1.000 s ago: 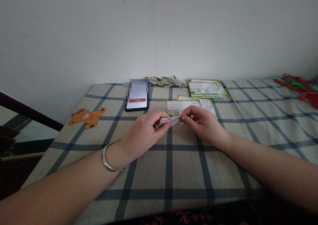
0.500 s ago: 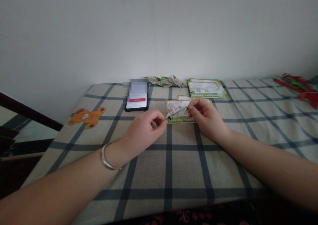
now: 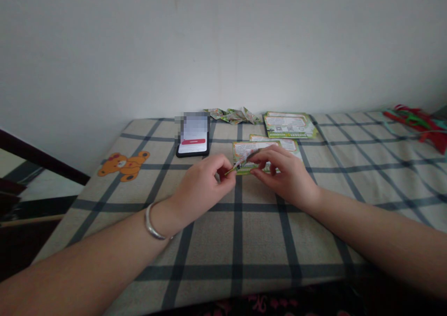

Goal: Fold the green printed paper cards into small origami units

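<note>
My left hand [image 3: 209, 181], with a silver bangle at its wrist, pinches one end of a narrow strip of printed green-and-white paper [image 3: 239, 166] between thumb and forefinger. My right hand [image 3: 284, 169] is just to the right. Its curved forefinger reaches the far end of the strip, while the thumb stands apart below. Behind and beneath the strip lies a green-edged printed leaflet [image 3: 242, 147], partly covered by the right hand. A second leaflet [image 3: 288, 144] shows from under its back edge.
A phone [image 3: 193, 144] with a lit screen lies left of the leaflets. Crumpled, twisted paper [image 3: 235, 115] rests along the wall. More leaflets [image 3: 289, 125] are stacked at the back. An orange bear figure [image 3: 124, 166] is at the left, and a red-and-green bundle [image 3: 421, 125] at the far right.
My right hand has slid left along the paper strip towards my left hand, and its thumb and forefinger have parted. My left hand keeps its pinch almost in place.
</note>
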The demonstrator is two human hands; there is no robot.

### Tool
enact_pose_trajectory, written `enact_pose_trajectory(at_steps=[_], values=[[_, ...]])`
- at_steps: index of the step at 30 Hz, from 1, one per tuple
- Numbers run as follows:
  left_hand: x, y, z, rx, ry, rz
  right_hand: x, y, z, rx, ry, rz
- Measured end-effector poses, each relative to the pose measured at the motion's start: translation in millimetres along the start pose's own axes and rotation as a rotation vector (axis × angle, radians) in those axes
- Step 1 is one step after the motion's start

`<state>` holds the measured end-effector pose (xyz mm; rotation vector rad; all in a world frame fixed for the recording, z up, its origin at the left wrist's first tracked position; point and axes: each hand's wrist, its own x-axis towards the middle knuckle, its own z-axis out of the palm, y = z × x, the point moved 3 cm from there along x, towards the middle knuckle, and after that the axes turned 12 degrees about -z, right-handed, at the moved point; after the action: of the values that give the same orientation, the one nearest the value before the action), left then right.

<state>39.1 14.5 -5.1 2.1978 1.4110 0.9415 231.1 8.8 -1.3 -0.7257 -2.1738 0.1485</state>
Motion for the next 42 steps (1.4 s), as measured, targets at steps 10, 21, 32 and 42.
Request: enact_pose_trajectory(at_steps=[10, 21, 32, 42], values=[[-1.2, 1.4, 3.2, -0.016, -0.025, -0.001, -2.5, -10.5, 4.1, -0.147, -0.084, -0.108], [-5.0, 7.8, 5.1, 0.093, 0.005, 0.204, 0.3, -6.0, 0.3, -0.082, -0.006, -0.051], [-5.4, 13.2, 4.2, 0.14, -0.017, 0.311, -0.8, 1.7, -1.9, 0.017, 0.148, 0.087], [-2.7, 5.5, -11.1, 0.011, 0.329, 0.219, -2.1, 8.7, -2.1, 0.046, 0.163, 0.19]])
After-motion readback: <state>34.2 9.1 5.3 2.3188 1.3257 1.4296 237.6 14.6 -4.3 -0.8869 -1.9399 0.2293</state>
